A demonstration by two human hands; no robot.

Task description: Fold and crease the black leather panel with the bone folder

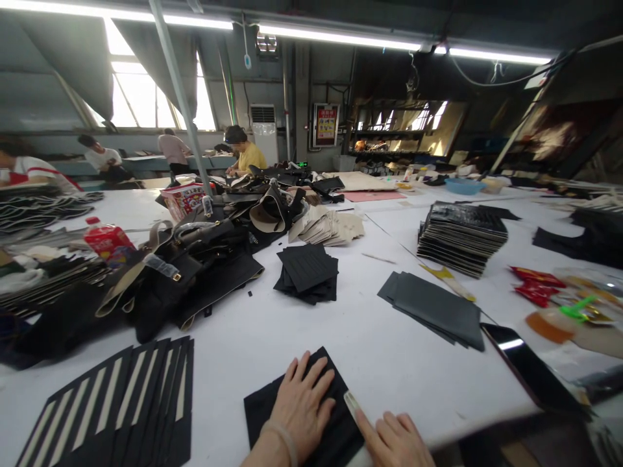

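A long white bench (pixel 311 337) fills a dim workshop lit by ceiling tube lights (pixel 335 35) and tall windows (pixel 146 97) at the far left. Several people sit or stand at the far end, one in a yellow shirt (pixel 250 155). A heap of black bags and straps (pixel 189 266) covers the bench's left middle, with fanned black panels with pale stripes (pixel 121 402) lying in front of it. To the right stands a tall stack of dark sheets (pixel 460 237), then a flatter pile of grey sheets (pixel 435 308), then a small stack of black squares (pixel 306 272) at centre. A dark phone (pixel 528 366) lies at the right edge, near red packets (pixel 535 285).

At the near edge lies a black leather piece (pixel 331 389). The left hand (pixel 299 405) presses flat on it, fingers spread. The right hand (pixel 394 441) rests just beside, its forefinger on a small pale strip (pixel 351 402) at the piece's right edge, grasping nothing.
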